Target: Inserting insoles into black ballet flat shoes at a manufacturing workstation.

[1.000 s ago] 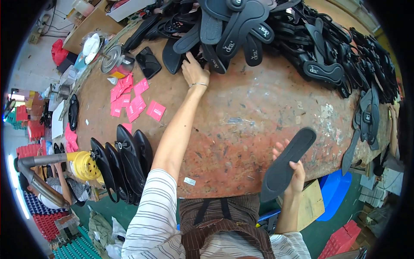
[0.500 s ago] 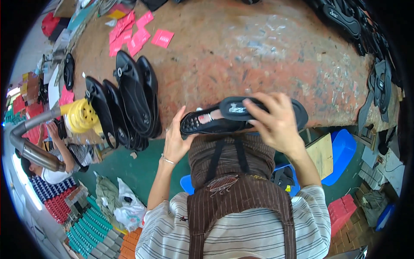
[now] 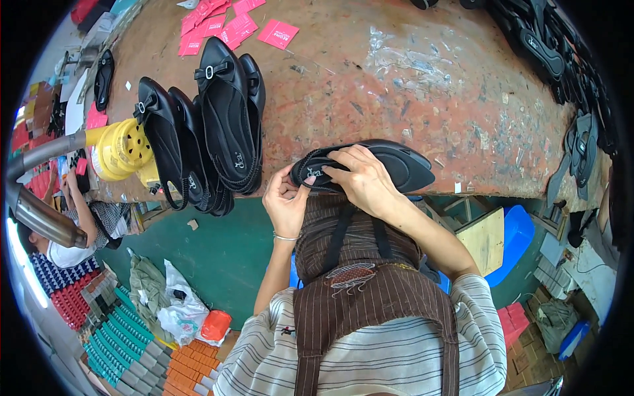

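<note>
A black pointed flat shoe (image 3: 421,175) lies sideways at the table's near edge, its toe to the right. Inside it sits a black insole (image 3: 397,169), with a pale printed mark at the heel end. My left hand (image 3: 286,203) is closed on the heel, thumb over the rim by the insole. Across the shoe's middle reaches my right hand (image 3: 362,177), its fingers bent and pressed together on the insole. What lies under those fingers is hidden. To the left stand several black shoes (image 3: 229,112) with bows and buckles, close together.
Pink cards (image 3: 277,33) lie at the far left of the table. A yellow perforated duct end (image 3: 125,150) on a grey pipe juts in beside the shoes. Black insoles (image 3: 543,56) are heaped at the right edge. A co-worker (image 3: 66,224) is at the left.
The insole, held above the shoe by my right hand before, now lies inside it. My right hand has moved left and down onto it. The view has shifted slightly.
</note>
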Demonstrator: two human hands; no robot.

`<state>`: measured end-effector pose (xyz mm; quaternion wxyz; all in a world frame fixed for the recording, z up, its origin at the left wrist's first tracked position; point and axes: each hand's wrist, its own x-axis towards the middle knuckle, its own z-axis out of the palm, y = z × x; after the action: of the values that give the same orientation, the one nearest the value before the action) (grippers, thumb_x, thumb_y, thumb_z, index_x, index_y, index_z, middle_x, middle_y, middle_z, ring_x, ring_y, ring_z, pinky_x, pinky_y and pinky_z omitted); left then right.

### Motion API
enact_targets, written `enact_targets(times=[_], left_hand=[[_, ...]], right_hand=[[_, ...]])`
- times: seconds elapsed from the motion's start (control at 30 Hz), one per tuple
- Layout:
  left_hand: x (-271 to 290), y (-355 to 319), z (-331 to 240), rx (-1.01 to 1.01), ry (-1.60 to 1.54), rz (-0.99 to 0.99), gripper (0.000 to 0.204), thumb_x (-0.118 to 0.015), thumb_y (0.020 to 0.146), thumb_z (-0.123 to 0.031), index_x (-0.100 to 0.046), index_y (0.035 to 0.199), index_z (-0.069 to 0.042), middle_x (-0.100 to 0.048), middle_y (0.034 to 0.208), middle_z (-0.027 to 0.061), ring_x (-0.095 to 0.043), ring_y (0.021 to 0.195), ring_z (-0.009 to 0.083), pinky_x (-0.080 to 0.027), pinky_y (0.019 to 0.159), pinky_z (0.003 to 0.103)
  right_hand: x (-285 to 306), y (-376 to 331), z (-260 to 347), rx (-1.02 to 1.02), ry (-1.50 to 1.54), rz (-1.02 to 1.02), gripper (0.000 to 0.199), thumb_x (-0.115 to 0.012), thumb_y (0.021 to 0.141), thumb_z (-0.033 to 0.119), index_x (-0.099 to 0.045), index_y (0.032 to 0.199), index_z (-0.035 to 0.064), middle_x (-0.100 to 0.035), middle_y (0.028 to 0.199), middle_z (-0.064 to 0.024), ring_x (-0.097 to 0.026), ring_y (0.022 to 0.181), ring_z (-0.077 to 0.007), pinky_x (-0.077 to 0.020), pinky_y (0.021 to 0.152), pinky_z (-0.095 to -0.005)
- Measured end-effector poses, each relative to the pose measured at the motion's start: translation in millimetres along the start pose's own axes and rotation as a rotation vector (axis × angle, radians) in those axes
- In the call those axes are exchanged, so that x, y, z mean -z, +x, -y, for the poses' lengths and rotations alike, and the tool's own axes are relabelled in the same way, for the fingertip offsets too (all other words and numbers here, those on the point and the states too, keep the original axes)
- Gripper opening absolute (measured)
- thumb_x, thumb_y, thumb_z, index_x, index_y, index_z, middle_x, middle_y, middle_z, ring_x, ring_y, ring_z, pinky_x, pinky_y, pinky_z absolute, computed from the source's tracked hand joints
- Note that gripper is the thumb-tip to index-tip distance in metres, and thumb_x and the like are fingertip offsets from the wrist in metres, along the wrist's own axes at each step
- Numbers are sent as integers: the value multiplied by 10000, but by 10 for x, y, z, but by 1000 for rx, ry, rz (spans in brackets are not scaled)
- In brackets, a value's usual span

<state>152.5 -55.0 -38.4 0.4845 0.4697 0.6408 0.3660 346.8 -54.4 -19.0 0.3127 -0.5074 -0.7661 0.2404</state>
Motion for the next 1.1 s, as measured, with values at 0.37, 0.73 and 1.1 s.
enact_targets(times=[0.37, 0.73, 1.1], left_hand=[[-97, 168, 64, -64, 136, -65, 74, -652, 908, -54, -661, 930, 16, -711, 774, 74, -633, 668, 86, -489, 587, 252], [-67, 105, -39, -218, 342, -145, 171, -703, 839, -169, -588, 817, -45, -627, 673, 165, -616, 609, 364, -472, 570, 458], [-552, -651, -176, -434, 608, 212, 251, -649, 857, -279, -570, 937, -55, -654, 891, 159, -663, 901, 317, -536, 655, 410]], right_hand=[[-53, 68, -6, 252, -51, 329, 427, -583, 725, 46, -682, 1140, 37, -600, 1237, -177, -507, 1267, -324, -384, 1092, -441], [163, -214, 143, -35, -484, 209, 393, -588, 731, 18, -722, 1097, 73, -622, 1268, -190, -515, 1279, -339, -168, 1170, -560], [701, 341, -212, -404, 196, -275, 445, -712, 745, -15, -610, 1178, 8, -578, 1266, -263, -537, 1217, -418, -365, 1070, -527]])
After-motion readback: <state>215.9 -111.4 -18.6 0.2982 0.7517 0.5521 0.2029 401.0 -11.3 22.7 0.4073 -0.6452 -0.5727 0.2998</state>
